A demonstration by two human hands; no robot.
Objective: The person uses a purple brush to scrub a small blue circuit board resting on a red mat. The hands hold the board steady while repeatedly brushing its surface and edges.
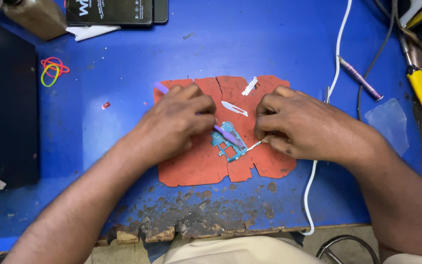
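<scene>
On the orange mat (196, 168) at the desk (269, 44) centre lies a small teal circuit board (226, 142). The left hand (174, 124) grips a purple tool (228, 134) touching it; at 3 o'clock, the right hand (301, 124) pinches what looks like a thin white strip (254, 145).

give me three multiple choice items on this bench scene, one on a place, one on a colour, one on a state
1. Where does the circuit board lie?
A. on the orange mat
B. on the bare blue table
C. on the black tray

2. What colour is the tool in the left hand?
A. yellow
B. purple
C. white

3. How is the scalpel blade placed?
A. pinched in the right hand
B. stuck in the board
C. lying loose on the mat

Answers: 1 A, the mat shows all round the board. 2 B, a purple shaft runs out both sides of the grip. 3 C, no hand touches it.
</scene>
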